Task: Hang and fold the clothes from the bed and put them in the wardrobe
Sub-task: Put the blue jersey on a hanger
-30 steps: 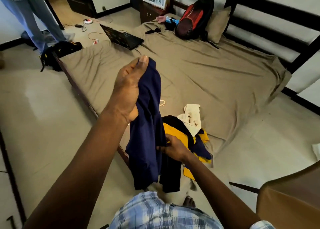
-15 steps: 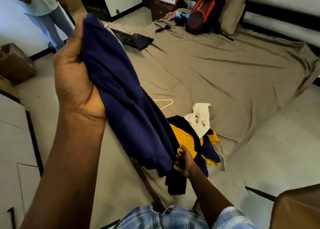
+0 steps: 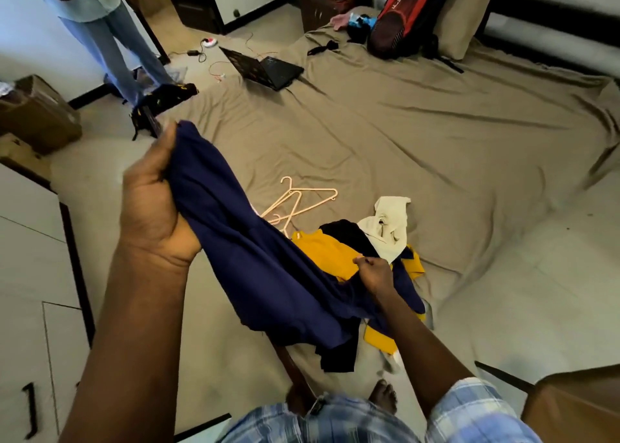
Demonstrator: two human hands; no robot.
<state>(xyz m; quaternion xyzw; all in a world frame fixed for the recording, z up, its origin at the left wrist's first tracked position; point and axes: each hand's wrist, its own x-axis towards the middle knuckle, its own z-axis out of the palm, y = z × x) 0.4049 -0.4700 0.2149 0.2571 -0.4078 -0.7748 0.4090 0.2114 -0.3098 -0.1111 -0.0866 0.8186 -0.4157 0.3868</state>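
Navy garment hangs stretched between your two hands above the near corner of the bed. Your left hand is raised, its fingers curled round the bunched upper end of the cloth. Your right hand is lower and closed tight, pinching a fold near the other end. The loose hem droops past the bed's edge toward the floor.

White lettering runs down the red and black backpack, too small to read.

Under the navy cloth lies a small heap on the sheet: a yellow garment, a black garment and a cream garment on top, all touching. Just beside the heap lie pale plastic hangers, partly hidden by the navy cloth. Farther up the bed sits an open laptop, and the backpack leans on a pillow at the headboard. A white cabinet door with a black handle stands at your left, a cardboard box beyond it. Another person stands on the floor near the bed's far corner.
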